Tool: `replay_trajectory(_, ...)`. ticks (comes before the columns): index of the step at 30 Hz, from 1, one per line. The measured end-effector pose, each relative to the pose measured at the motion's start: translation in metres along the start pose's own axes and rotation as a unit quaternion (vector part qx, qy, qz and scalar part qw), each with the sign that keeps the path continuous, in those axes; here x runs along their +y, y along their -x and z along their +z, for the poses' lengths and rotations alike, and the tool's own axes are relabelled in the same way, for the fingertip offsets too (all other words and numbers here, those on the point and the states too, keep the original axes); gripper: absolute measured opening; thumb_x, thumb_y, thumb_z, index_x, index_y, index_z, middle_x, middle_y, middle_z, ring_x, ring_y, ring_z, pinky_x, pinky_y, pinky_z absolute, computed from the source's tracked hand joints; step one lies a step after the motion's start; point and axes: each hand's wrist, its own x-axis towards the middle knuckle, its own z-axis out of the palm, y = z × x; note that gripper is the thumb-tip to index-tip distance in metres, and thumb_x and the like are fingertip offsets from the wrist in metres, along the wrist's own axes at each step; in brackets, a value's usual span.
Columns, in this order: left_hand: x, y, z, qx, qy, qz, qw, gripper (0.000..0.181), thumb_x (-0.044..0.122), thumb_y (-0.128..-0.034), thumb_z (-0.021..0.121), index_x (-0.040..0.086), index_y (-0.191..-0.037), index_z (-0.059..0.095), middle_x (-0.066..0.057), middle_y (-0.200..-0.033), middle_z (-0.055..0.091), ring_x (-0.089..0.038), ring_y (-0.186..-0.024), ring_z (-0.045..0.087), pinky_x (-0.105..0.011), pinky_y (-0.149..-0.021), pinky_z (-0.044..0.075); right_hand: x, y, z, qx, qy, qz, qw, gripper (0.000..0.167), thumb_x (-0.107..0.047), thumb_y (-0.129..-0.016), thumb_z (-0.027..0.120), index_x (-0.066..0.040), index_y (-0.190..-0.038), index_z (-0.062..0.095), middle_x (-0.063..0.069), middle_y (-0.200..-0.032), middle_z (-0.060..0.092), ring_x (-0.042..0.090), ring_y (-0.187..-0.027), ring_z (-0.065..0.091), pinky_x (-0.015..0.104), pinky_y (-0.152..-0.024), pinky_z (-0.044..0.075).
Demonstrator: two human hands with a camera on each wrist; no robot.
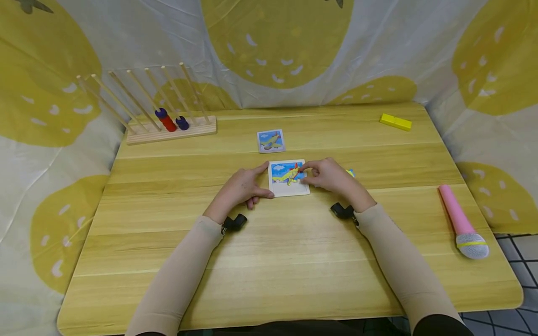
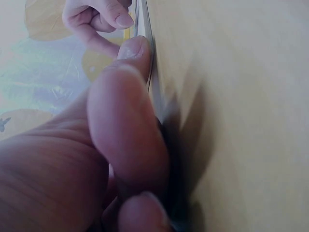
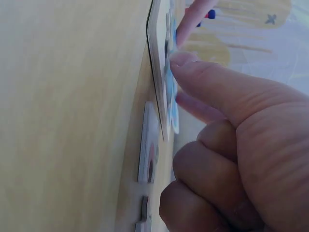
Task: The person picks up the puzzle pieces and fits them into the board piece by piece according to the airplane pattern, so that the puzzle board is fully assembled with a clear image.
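Observation:
A small puzzle board with a white border lies mid-table, its picture a yellow airplane on blue. My left hand braces the board's left side with extended thumb and index finger. At the board's right side, my right hand pinches a blue puzzle piece between thumb and index finger, its other fingers curled. That piece slightly overlaps the board's edge in the right wrist view. Loose puzzle pieces lie on the table by the right hand, largely hidden by it in the head view.
Behind the board lies a matching airplane picture card. A wooden peg rack with red and dark blue rings stands back left. A yellow block sits back right, and a pink toy microphone near the right edge. Printed cloth surrounds the back and sides.

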Motion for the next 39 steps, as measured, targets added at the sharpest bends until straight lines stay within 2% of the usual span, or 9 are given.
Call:
replay_trajectory(4, -0.001, 0.0, 0.0, -0.002, 0.0, 0.002, 1.0, 0.106, 0.041, -0.0856, 0.089, 0.036, -0.169, 0.024, -0.005, -0.057, 0.067, -0.021, -0.046, 0.066, -0.036, -0.053, 0.061, -0.004, 0.0, 0.003, -0.001, 0.001, 0.003, 1.0, 0.036, -0.028, -0.096, 0.082, -0.016, -0.129, 0.077, -0.007, -0.057, 0.036, 0.01, -0.052, 0.03, 0.025, -0.053, 0.026)
replay_trajectory(10, -0.001, -0.001, -0.001, -0.004, -0.007, 0.004, 1.0, 0.106, 0.042, -0.0861, 0.089, 0.036, -0.169, 0.024, -0.006, -0.057, 0.067, -0.022, -0.047, 0.067, -0.037, -0.054, 0.061, -0.01, 0.001, 0.006, -0.011, 0.012, 0.016, 0.9997, 0.028, -0.031, -0.1, 0.077, -0.02, -0.125, 0.081, -0.007, -0.055, 0.036, 0.009, -0.05, 0.029, 0.024, -0.052, 0.026)
replay_trajectory(24, -0.001, -0.001, 0.0, -0.005, -0.001, -0.002, 1.0, 0.107, 0.042, -0.0857, 0.089, 0.037, -0.169, 0.023, -0.007, -0.057, 0.067, -0.022, -0.047, 0.067, -0.038, -0.053, 0.061, -0.012, 0.002, 0.007, 0.0, 0.015, 0.019, 0.9997, 0.025, -0.03, -0.102, 0.074, -0.018, -0.122, 0.082, -0.007, -0.053, 0.035, 0.009, -0.049, 0.026, 0.024, -0.05, 0.025)
replay_trajectory(33, 0.0, -0.001, -0.001, -0.004, -0.003, -0.004, 1.0, 0.107, 0.043, -0.0855, 0.089, 0.037, -0.169, 0.024, -0.007, -0.057, 0.067, -0.023, -0.047, 0.068, -0.037, -0.054, 0.061, -0.013, 0.001, 0.007, -0.005, 0.023, 0.039, 0.999, 0.025, -0.033, -0.103, 0.073, -0.021, -0.123, 0.082, -0.007, -0.053, 0.037, 0.01, -0.051, 0.026, 0.025, -0.052, 0.027)
replay_trajectory(39, 0.0, -0.001, -0.001, -0.006, 0.003, -0.005, 1.0, 0.107, 0.042, -0.0856, 0.089, 0.038, -0.169, 0.023, -0.007, -0.057, 0.067, -0.023, -0.048, 0.067, -0.038, -0.054, 0.061, -0.018, 0.0, 0.011, 0.011, 0.037, 0.055, 0.9977, 0.023, -0.031, -0.102, 0.074, -0.02, -0.12, 0.084, -0.007, -0.052, 0.038, 0.01, -0.05, 0.028, 0.025, -0.053, 0.027)
